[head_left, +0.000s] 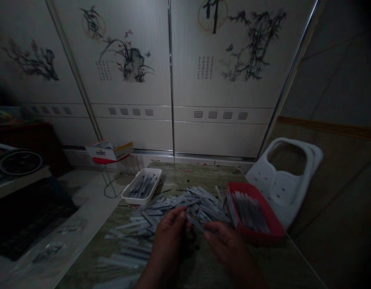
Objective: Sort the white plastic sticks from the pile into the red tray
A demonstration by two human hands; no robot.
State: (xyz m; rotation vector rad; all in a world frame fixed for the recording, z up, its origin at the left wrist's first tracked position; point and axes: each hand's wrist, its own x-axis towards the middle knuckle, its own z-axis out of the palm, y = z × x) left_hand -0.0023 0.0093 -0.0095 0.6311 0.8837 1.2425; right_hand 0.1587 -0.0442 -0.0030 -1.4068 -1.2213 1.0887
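Many thin grey-white tubes (176, 200) lie in a loose pile across the middle of the green table (173, 170). In front of the pile, my left hand (170, 230) has its fingers pinched together near one end of a pen-like tube (195, 222). The other end of that tube is between the fingertips of my right hand (224, 239). More tubes (125, 259) lie in rows left of my left wrist. A red tray (276, 220) on the right holds upright-leaning tubes. The white tray (157, 172) at the back left holds dark-filled tubes.
A white plastic chair (282, 184) is beyond the table's right edge. An open box (105, 152) sits on a red stool (109, 161) at the back left. Behind the table are decorated sliding doors (137, 132). A dark round object (20, 162) is at far left.
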